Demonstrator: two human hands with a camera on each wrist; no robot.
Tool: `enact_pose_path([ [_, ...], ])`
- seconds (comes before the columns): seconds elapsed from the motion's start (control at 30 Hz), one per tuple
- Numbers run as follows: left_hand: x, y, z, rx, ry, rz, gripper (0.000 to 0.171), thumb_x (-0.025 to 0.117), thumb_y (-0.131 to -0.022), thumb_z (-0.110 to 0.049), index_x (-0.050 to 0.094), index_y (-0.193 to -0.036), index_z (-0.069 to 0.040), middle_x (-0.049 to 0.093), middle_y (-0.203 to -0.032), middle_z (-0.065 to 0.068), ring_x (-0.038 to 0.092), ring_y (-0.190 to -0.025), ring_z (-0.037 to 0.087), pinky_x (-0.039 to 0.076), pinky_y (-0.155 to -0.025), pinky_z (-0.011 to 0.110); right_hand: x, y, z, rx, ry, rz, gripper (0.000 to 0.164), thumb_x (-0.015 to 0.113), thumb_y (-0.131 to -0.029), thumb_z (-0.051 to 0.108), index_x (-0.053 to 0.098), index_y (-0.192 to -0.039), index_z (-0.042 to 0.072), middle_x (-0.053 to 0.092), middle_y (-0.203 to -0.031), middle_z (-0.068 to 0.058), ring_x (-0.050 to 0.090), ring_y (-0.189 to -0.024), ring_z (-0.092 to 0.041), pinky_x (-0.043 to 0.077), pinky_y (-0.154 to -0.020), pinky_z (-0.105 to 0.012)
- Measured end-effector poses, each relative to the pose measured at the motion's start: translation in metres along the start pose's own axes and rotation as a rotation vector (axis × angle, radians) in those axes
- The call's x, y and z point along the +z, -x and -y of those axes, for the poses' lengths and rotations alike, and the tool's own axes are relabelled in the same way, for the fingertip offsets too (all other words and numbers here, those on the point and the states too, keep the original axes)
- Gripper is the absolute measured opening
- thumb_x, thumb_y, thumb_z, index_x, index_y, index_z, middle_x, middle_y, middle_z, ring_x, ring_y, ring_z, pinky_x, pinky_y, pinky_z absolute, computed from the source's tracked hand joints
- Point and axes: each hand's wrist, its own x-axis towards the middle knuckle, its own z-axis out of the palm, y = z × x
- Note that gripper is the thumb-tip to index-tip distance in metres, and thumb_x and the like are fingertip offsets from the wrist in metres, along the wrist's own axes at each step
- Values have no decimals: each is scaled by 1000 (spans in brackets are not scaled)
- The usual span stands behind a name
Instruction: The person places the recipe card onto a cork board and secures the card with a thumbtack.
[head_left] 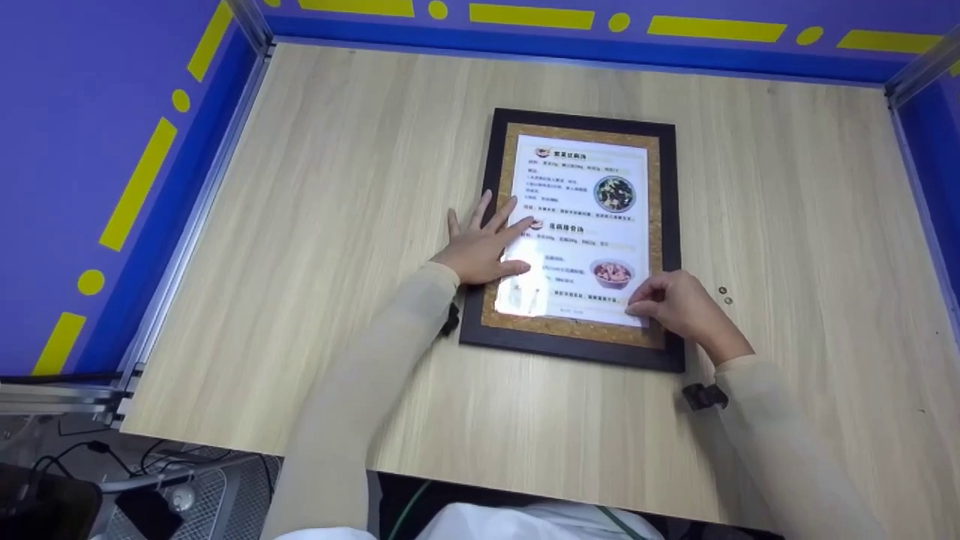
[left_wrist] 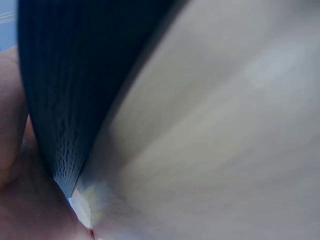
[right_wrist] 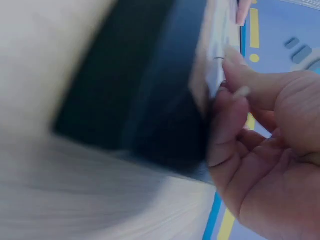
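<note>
Black frame: the black frame [head_left: 570,348] lies flat on the pale wood table [head_left: 337,187] and serves as the reference for all positions below.
Backing: a cork panel [head_left: 655,187] fills the frame and shows as a brown border inside the rails.
Printed sheet: the white sheet [head_left: 577,210] rests on the cork, inside the frame. It carries dark text and two pictures of food bowls near the frame's right rail; glare covers part of its lower left area.
Left hand: the left hand [head_left: 484,247] lies across the frame's left rail, fingers straight and spread, fingertips reaching the sheet's left edge.
Right hand: the right hand [head_left: 679,304] crosses the frame's right rail near its lower end. Its fingers are curled, with thumb and forefinger together at the sheet's lower right corner; whether they pinch the sheet or a small item cannot be determined.
Small round pieces: two small round pieces [head_left: 728,301] lie on the table, right of the frame, near the right hand.
</note>
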Motion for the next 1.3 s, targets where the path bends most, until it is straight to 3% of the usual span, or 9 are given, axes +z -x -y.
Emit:
enact_pose_path([
  [0.27,0,-1,0,-12,-3,10,80,42,-93,-72,14,-159,-38,-11,-166,-4,-27,-146,30,-14,-103,75,-6,-4,7,109,-83,96,9,76,-86,4,75,-88,-4,68,-80,-9,63,-65,-17,57,-56,-31],
  [0.6,-3,0,0,-21,-8,30,80,42,-93,-71,12,-160,-38,-13,-165,-3,-28,-145,31,-15,-103,75,-13,-14,15,200,-92,187,13,77,-85,2,71,-89,-9,67,-74,-11,65,-55,-17,57,-53,-32],
  [0.87,-2,0,-1,-6,-12,18,80,41,-93,-72,13,-160,-37,-12,-165,-4,-26,-146,30,-13,-103,76,-17,-17,13,178,-33,204,17,80,-82,3,65,-82,-5,65,-73,-13,65,-54,-19,58,-53,-35],
  [1.3,-1,1,-1,0,-16,7,79,41,-93,-72,14,-159,-39,-11,-166,-3,-24,-146,32,-13,-103,76,-19,-18,12,235,25,202,27,83,-82,15,64,-82,-3,64,-71,-10,61,-54,-19,57,-52,-35],
])
